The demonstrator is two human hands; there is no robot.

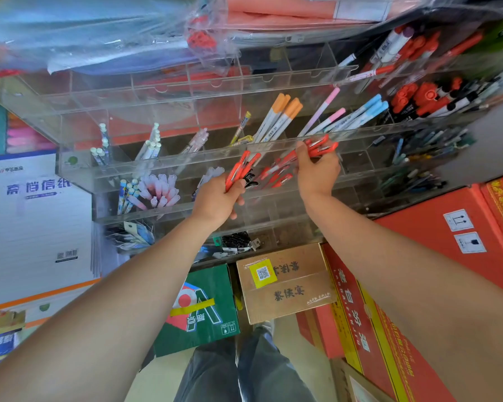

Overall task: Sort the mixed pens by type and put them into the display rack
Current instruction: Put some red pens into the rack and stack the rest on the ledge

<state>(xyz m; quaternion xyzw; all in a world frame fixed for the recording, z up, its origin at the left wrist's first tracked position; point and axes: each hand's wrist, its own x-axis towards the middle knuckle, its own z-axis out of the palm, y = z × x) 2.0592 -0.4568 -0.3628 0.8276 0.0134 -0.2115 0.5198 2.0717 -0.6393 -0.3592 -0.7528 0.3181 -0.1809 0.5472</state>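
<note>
Left hand (219, 200), fingers clamped round a bundle of red plastic capped pens (240, 169); right hand (317, 169), fingers clamped on a second red bundle (321, 146), both at the clear acrylic tiered display rack (169, 166). Step in hand, as judged: filling the compartment between the fingers, where loose red pens (276, 174) lie. The next move calls for lowering each bundle in without spilling sideways.

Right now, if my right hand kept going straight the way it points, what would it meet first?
Probably the clear front wall of the display rack, just ahead of your right hand and its red pens; depth is unclear.
</note>
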